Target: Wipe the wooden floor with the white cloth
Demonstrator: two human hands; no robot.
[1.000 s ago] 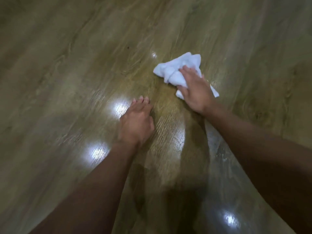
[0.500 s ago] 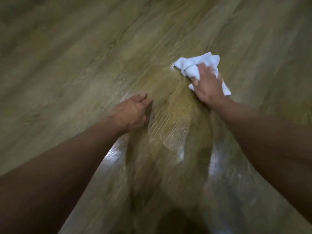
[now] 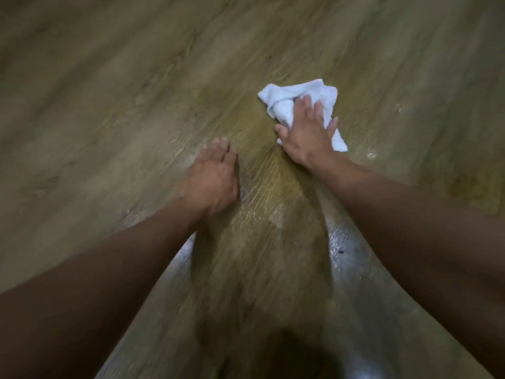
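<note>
Cloth is under the right hand (image 3: 307,132). It is one white cloth (image 3: 289,101), all bunched up, and it lies on the wooden floor (image 3: 109,105). The right hand lies flat on top of it with the fingers (image 3: 303,105) spread out wide. The hand presses down and does not squeeze the cloth. Most of the cloth pokes out past the fingertips, on the far side of the hand. A small bit sticks out on the right side of the hand, by the little finger. The cloth is longer one way, and that long way runs slanted from far left to near right. There are two hands and two bare arms. The left hand (image 3: 211,179) is empty. It rests palm down on the floor with the fingers close together. It is near the cloth, to the left of it, and does not touch it. The floor looks shiny and wet between the arms.
</note>
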